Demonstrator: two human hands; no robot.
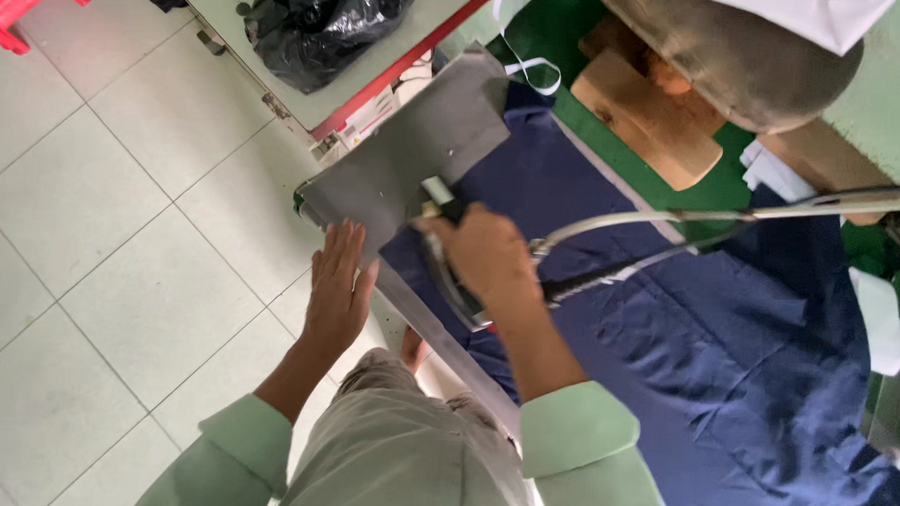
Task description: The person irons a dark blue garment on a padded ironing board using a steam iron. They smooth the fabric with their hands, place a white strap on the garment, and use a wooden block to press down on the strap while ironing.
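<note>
My right hand [490, 256] grips the handle of a steam iron [447, 273] that rests on dark blue cloth [687, 331] spread over a grey padded ironing board [414, 152]. A hose and a cable [670, 223] run from the iron off to the right. My left hand [337, 287] is flat with fingers apart, held at the near edge of the board, just left of the iron. It holds nothing. My pale green sleeves show at the bottom.
A black plastic bag [318, 24] lies on a pale table with a red edge at the top. Wooden blocks [654, 115] and a large grey rounded form [736, 54] lie beyond the board on green cloth. White fabric pieces [887, 318] lie at right. Pale floor tiles fill the left.
</note>
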